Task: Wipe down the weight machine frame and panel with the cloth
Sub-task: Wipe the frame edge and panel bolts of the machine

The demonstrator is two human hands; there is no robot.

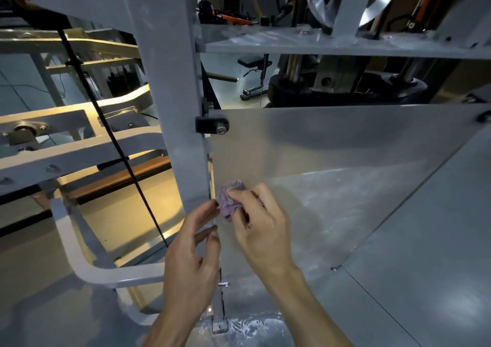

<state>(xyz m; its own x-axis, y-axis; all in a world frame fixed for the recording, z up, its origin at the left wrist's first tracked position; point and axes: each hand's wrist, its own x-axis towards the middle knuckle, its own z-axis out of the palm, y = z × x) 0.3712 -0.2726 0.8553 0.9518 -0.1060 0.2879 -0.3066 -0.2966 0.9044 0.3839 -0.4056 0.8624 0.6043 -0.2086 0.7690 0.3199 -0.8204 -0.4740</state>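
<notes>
A grey weight machine frame [170,86] fills the view, its broad upright post running from the top down the middle. To the right of the post a large translucent panel [345,160] is fixed by a black bracket with a bolt [212,125] at its upper left corner. Above the panel sits a flat grey plate [292,42], and behind it the dark weight stack [345,91] shows. A black cable [111,134] slants down across the left side, in front of the machine's pale lever arms [79,150].

The right hand [261,225] is against the panel's left edge, its fingers curled around a bunched purple cloth [229,200] and pressing it to the panel just beside the post. The left hand [192,256] is just beside it at the post's edge, fingers loosely bent and slightly apart, holding nothing, its fingertips [212,206] close to the cloth; whether they touch it cannot be told.
</notes>
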